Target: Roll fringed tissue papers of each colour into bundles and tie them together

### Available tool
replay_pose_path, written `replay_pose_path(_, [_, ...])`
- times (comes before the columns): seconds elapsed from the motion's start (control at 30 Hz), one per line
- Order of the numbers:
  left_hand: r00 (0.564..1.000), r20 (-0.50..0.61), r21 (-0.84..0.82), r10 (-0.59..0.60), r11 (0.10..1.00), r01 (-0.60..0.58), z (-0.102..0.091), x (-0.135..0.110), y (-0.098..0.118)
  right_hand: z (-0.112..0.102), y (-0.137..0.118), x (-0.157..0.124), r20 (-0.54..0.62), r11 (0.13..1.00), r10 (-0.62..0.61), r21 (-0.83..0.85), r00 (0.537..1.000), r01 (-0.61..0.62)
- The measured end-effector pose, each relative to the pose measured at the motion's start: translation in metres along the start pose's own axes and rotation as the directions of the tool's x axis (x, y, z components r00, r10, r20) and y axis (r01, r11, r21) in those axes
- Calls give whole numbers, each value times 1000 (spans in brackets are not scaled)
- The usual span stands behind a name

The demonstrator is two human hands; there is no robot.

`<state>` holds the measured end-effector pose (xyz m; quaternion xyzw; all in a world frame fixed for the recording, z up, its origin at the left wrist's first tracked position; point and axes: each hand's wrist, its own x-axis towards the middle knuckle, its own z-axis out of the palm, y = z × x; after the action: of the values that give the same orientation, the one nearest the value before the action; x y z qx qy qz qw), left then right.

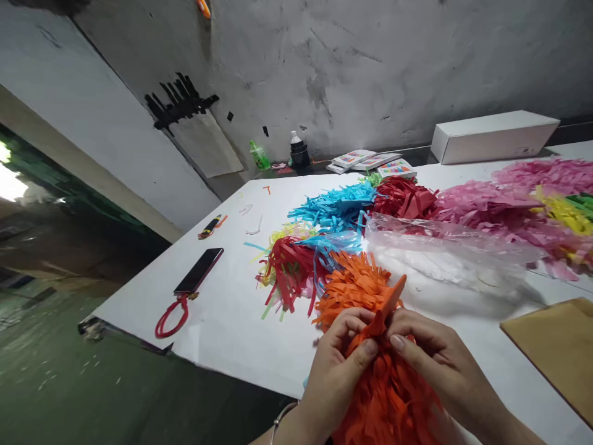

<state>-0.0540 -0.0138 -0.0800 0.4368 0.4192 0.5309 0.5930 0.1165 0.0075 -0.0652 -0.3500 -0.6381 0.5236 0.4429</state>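
Both hands meet at the table's front edge on a bundle of orange-red fringed tissue paper (pixel 384 395). My left hand (pixel 338 364) is closed round its gathered band, thumb on top. From the other side my right hand (pixel 430 352) pinches the same band with thumb and fingertips. A flat end of the band sticks up between them, and the fringe hangs down below my hands. Just behind lies a lighter orange fringed bundle (pixel 354 281). Left of it are red paper strips (pixel 296 266), with a blue fringed bundle (pixel 336 204) farther back.
A clear plastic bag (pixel 445 259) with white contents lies right of centre. Beyond it are dark red (pixel 403 196) and pink fringed bundles (pixel 491 204). A phone (pixel 199 272) and a small cutter (pixel 210 227) lie left. A white box (pixel 495 137) stands by the wall; brown cardboard (pixel 553 352) lies right.
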Motion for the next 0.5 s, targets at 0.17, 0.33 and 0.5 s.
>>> replay_pose_path(0.17, [1000, 21, 18, 8, 1000, -9, -1, -1, -2, -5, 1, 1, 51, 998, 60, 13, 997, -60])
replay_pose_path(0.33, [1000, 27, 47, 9, 999, -10, -4, -1, -4, -7, 4, 2, 85, 985, 138, 95, 987, -146])
replay_pose_path(0.5, [999, 43, 23, 8, 1000, -9, -5, 0, -7, -9, 4, 3, 120, 981, 151, 107, 981, -164])
